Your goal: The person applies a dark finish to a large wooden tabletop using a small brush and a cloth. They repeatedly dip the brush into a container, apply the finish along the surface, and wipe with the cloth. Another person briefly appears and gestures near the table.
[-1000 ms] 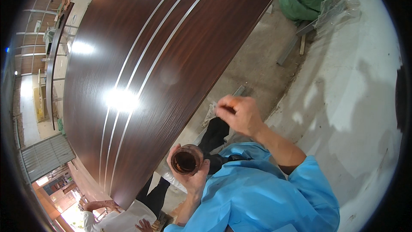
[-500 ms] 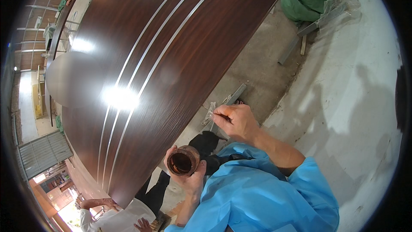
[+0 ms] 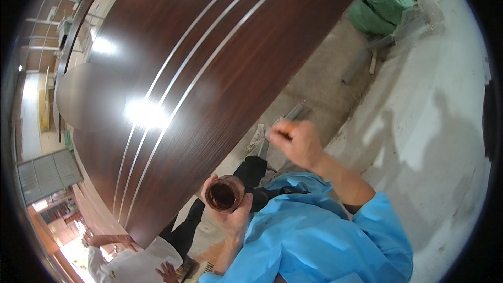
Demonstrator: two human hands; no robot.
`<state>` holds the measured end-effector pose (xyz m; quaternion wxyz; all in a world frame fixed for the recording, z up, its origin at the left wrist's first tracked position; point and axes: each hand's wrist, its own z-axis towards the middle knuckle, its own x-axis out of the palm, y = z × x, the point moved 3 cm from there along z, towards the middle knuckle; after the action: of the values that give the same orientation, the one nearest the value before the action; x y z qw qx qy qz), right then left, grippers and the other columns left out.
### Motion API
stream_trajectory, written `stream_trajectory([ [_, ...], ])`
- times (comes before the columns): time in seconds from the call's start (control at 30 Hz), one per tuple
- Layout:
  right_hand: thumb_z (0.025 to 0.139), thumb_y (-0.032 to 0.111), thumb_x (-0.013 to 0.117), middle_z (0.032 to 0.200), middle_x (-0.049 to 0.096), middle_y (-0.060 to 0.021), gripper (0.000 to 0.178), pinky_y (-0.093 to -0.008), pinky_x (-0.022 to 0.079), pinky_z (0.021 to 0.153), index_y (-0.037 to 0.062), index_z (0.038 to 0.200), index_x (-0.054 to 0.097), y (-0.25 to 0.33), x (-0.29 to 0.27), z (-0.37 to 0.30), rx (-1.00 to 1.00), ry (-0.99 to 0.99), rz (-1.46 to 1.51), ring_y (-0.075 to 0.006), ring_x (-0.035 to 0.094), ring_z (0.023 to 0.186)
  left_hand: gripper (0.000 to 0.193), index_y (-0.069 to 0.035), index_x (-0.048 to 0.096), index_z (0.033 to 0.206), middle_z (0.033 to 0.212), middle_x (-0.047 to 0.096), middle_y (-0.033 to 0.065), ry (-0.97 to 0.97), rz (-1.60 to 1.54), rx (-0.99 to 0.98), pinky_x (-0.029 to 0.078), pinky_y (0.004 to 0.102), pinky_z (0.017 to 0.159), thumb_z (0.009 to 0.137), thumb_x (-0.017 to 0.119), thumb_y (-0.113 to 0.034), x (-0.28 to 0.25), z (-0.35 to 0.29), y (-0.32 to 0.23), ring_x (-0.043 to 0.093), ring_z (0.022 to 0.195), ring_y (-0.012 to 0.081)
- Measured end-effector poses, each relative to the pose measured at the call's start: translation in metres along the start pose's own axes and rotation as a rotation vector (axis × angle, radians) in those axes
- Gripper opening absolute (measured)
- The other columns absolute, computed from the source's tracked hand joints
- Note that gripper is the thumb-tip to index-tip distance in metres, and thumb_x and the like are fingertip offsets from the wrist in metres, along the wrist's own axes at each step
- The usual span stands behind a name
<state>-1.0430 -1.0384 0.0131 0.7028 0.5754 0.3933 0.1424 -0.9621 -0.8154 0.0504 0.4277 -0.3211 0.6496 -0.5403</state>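
Observation:
My left hand (image 3: 233, 224) is wrapped round a small round jar (image 3: 226, 184), stained dark brown, with its open mouth facing up and dark brown inside. The jar is beside the near edge of a large dark wood-grain panel (image 3: 251, 73) with three pale lines running along it. To the right of the jar, my right hand (image 3: 301, 144) is raised over the floor, just off the panel's edge. Its fingers are closed in a pinch and slightly blurred by motion; whatever they hold, if anything, I cannot make out.
At lower left, a person in a white top (image 3: 139, 262) rests a hand on the panel's end. Another person's arm shows at top left. A green sack (image 3: 385, 8) and grey metal bars (image 3: 361, 63) lie along the white wall (image 3: 440, 141) at right.
My right hand has moved a little to the right and is now blurred. The view has shifted slightly over the panel. My left hand keeps the jar in nearly the same place.

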Motion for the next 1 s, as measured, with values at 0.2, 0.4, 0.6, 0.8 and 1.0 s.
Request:
stream_trajectory([
  [0.2,0.094,0.012,0.064,0.097,0.071,-0.0061,0.012,-0.0286,0.049,0.056,0.0032,0.101,0.069,0.08,-0.007,0.035,-0.243,0.088,0.309,-0.0103,0.057,0.062,0.078,-0.006,0.046,0.137,0.12,0.058,0.0083,0.084,-0.147,0.003,0.051,0.0345,0.095,0.068,0.083,0.0,-0.025,-0.004,-0.029,0.06,0.109,0.019],
  [0.4,0.104,0.023,0.052,0.074,0.047,0.005,0.033,-0.0227,0.041,0.049,0.0022,0.125,0.066,0.127,0.021,0.166,-0.091,0.38,0.092,-0.0032,0.042,0.055,0.077,-0.005,0.04,0.142,0.126,0.056,0.0105,-0.027,-0.16,0.117,0.048,0.0337,0.103,0.078,0.084,-0.004,-0.058,-0.018,-0.053,0.058,0.118,0.0201],
  [0.6,0.104,0.029,0.055,0.068,0.042,0.0063,0.032,-0.0208,0.036,0.039,0.0081,0.08,0.055,0.099,0.051,0.204,-0.169,0.365,-0.08,-0.0013,0.039,0.049,0.077,-0.006,0.04,0.143,0.128,0.061,0.0119,-0.225,-0.177,0.148,0.047,0.0351,0.103,0.08,0.085,-0.012,-0.092,-0.039,-0.053,0.06,0.12,0.0213],
  [0.8,0.106,0.028,0.053,0.07,0.044,0.0061,0.029,-0.0203,0.036,0.04,0.0051,0.091,0.061,0.08,0.052,0.218,-0.228,0.438,-0.126,-0.0015,0.039,0.049,0.073,-0.006,0.043,0.14,0.125,0.062,0.0126,-0.265,-0.226,0.174,0.048,0.0347,0.101,0.08,0.085,-0.013,-0.102,-0.049,-0.055,0.062,0.116,0.0233],
  [1.0,0.106,0.028,0.053,0.077,0.054,0.0036,0.03,-0.02,0.036,0.048,0.0056,0.09,0.062,0.115,0.033,0.167,-0.334,0.235,-0.03,-0.0025,0.045,0.056,0.074,-0.006,0.044,0.14,0.124,0.063,0.0119,-0.191,-0.222,0.114,0.048,0.0347,0.1,0.08,0.085,-0.015,-0.102,-0.049,-0.053,0.063,0.116,0.0229],
])
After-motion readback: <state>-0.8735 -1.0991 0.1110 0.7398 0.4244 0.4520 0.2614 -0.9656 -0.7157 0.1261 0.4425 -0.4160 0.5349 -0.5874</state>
